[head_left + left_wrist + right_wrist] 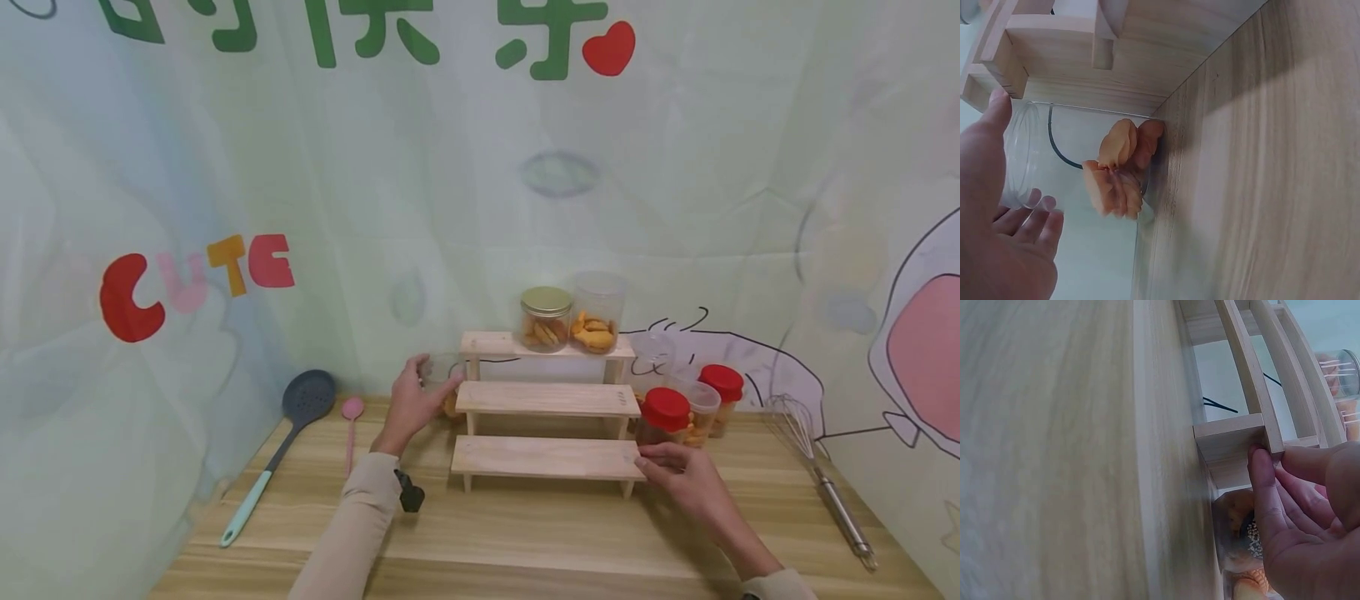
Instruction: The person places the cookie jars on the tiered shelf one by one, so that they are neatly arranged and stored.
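A three-step wooden display rack (547, 456) stands mid-table. My right hand (686, 479) pinches the right end of its lowest step, with thumb and fingertips on the board's corner in the right wrist view. To the rack's left is a clear jar (1019, 156) without a visible lid, holding several orange-brown cookies (1116, 187). My left hand (412, 400) curves round the jar's upper part, fingers on one side and thumb on the other. The thumb tip lies close against the rack's wood; whether it touches is unclear.
On the top step stand a gold-lidded jar (546, 321) and a clear jar (597, 317) with orange snacks. Red-lidded jars (666, 410) and a clear tub (701, 412) crowd the right side. A whisk (821, 475), a skimmer (281, 446) and a pink spoon (352, 408) lie outward.
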